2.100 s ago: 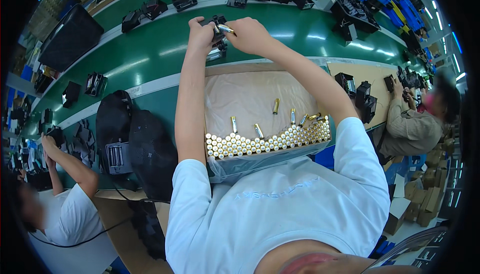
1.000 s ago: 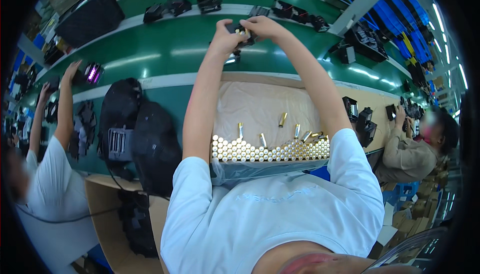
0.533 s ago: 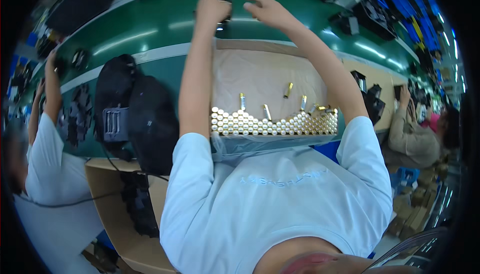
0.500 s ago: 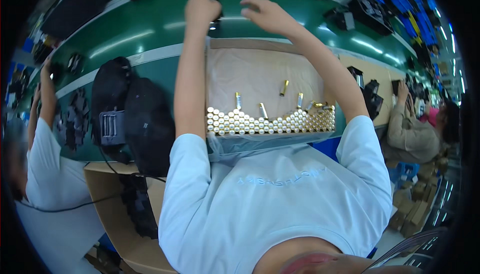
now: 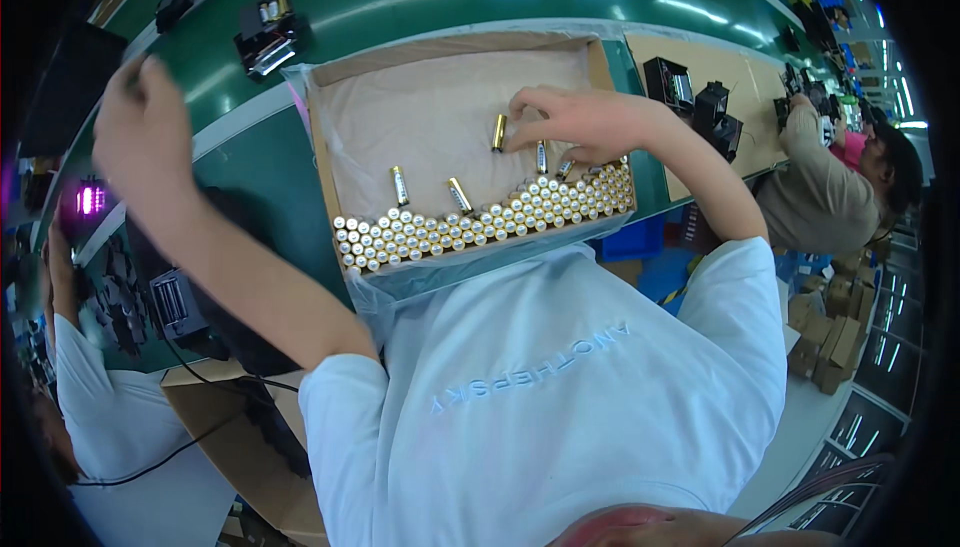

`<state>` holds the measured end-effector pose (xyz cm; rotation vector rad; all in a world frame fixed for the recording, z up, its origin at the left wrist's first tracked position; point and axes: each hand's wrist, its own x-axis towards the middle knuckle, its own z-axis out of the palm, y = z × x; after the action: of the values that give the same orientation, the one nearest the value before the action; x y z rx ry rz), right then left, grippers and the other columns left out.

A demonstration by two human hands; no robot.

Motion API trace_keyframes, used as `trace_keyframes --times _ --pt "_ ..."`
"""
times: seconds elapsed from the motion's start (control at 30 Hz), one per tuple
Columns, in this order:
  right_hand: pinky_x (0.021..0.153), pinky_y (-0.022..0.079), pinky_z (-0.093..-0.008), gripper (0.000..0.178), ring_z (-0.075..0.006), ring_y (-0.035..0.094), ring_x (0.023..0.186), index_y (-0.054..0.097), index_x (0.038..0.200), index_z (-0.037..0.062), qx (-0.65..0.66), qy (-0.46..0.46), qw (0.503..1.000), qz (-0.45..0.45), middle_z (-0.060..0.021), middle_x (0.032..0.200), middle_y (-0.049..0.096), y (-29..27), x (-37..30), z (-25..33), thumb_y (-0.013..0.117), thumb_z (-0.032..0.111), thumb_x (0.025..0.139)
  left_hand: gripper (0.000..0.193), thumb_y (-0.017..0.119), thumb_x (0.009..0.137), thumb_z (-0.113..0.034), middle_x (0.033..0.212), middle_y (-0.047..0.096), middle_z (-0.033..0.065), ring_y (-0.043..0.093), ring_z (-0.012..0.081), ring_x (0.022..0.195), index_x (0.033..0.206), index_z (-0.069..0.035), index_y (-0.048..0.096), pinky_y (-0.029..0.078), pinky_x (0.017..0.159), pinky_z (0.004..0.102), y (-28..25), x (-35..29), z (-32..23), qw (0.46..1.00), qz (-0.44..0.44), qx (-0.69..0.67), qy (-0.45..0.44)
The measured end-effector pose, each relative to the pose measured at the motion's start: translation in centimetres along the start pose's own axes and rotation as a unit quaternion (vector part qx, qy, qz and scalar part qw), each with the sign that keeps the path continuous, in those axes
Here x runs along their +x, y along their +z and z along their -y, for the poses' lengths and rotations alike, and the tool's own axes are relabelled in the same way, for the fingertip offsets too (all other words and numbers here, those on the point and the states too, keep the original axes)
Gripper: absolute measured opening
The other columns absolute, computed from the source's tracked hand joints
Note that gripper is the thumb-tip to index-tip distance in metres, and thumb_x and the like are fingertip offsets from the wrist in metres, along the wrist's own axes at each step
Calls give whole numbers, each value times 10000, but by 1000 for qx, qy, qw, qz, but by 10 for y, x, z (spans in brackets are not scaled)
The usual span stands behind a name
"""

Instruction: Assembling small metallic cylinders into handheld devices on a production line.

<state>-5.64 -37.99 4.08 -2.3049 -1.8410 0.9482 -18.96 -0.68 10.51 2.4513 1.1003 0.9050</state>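
The right hand (image 5: 590, 121) spreads its fingers inside one cardboard box (image 5: 455, 50), near at least five loose batteries (image 5: 400, 186) beside packed rows. Left of one black device (image 5: 262, 40) on the green bench (image 5: 385, 13), the blurred left hand (image 5: 150, 132) hangs, finger state unclear.

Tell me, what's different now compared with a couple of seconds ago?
The left hand has let go of the black device, which lies on the green bench, and moved left of it. The right hand has come back from over the bench into the carton, fingers spread near the loose batteries. Packed battery rows look unchanged.
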Motion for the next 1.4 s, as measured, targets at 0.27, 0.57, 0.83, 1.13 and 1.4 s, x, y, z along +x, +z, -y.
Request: trace_keyframes --times 0.27,0.57,0.83,1.13,1.4 --pt "914 481 -298 953 -234 467 1142 421 1406 273 -234 -80 968 -34 13 1447 381 16 8 -5 872 261 566 342 559 933 -298 906 708 113 651 207 819 1144 -52 670 492 744 297 -70 -61 44 996 -20 -5 -82" --pt "823 477 -328 475 -212 495 1031 481 1155 167 -284 -167 937 -116 -29 1172 482 36 32 -32 690 381 786 439 541 928 -334 1084 689 173 660 279 962 1198 2 629 507 839 338 -98 -70 177 974 57 153 -157" --pt "799 480 -346 330 -258 524 958 504 1148 104 -229 -104 968 -19 -71 1137 514 34 31 -26 607 228 859 543 613 885 -394 1183 640 212 618 344 1082 1209 41 592 479 932 380 -71 -86 208 945 84 145 -280" --pt "668 520 -301 140 -195 586 666 618 1021 0 276 -33 957 -78 -69 870 622 -9 34 -5 598 42 889 526 785 761 -255 1105 667 158 639 297 1001 1182 5 607 482 915 346 -71 -86 202 981 2 58 -185" --pt "656 544 -240 174 -117 599 654 667 1055 -44 514 20 849 -122 -67 835 663 -14 51 -13 636 8 892 450 781 711 -135 1075 680 115 646 251 968 1125 -18 652 487 880 328 -45 7 71 996 57 -5 71"
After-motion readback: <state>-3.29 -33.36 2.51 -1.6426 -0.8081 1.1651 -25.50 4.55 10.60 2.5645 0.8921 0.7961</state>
